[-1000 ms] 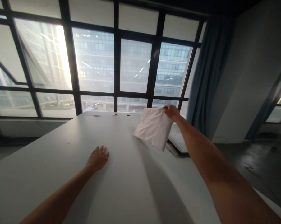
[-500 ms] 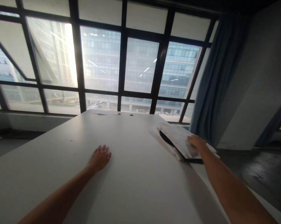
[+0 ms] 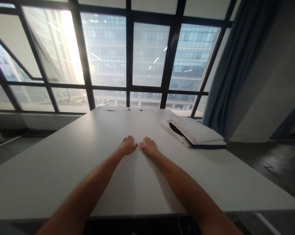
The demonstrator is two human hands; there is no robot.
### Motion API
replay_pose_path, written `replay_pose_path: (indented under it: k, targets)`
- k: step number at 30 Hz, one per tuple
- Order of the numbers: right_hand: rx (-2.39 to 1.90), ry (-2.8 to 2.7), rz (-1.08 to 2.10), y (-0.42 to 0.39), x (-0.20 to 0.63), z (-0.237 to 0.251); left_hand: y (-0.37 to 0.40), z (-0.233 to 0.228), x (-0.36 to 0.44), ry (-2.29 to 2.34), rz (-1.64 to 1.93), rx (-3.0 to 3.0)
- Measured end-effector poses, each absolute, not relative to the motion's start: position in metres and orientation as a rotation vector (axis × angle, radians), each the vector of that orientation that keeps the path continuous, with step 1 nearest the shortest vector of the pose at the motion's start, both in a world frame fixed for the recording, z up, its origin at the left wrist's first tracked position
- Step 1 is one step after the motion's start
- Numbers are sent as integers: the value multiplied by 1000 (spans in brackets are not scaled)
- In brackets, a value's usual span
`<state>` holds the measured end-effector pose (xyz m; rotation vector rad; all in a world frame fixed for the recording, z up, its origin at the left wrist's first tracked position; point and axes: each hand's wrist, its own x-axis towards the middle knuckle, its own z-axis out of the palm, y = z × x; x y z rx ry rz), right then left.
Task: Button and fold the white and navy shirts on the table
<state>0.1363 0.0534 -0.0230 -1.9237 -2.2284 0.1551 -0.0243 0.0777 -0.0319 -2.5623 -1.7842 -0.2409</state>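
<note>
Table (image 3: 64, 169): both hands laid flat at centre (side by side); folded stack (image 3: 196, 132) placed at two o'clock.

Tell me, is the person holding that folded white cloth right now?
No, both the left hand and right hand lie flat on the table, apart from the white cloth.

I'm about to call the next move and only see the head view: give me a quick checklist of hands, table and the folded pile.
1. Left hand empty, flat on the table: ok.
2. Right hand empty, flat beside it: ok.
3. White folded cloth lying on top of the stack by the right edge: ok.
4. Stack fully on the table, not overhanging: cannot tell; its far corner sits near the edge.
5. What lies under the cloth: cannot tell, only a dark layer shows.
</note>
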Motion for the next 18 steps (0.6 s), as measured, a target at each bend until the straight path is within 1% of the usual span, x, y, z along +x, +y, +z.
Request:
replay_pose_path:
  k: [3, 6, 14, 18]
  targets:
    - [-1925, -2222, 154, 51, 139, -31, 78, -46, -23, -1796, -222, -2590]
    - [-1939, -2228, 163, 53, 140, -34, 79, -51, -25, -1785, -230, -2596]
    - [-1946, -2235, 146, 53, 139, -31, 70, -40, -24, -1813, -210, -2609]
    - [-1959, -2293, 148, 30, 134, -28, 43, -37, -31, -1779, -164, -2628]
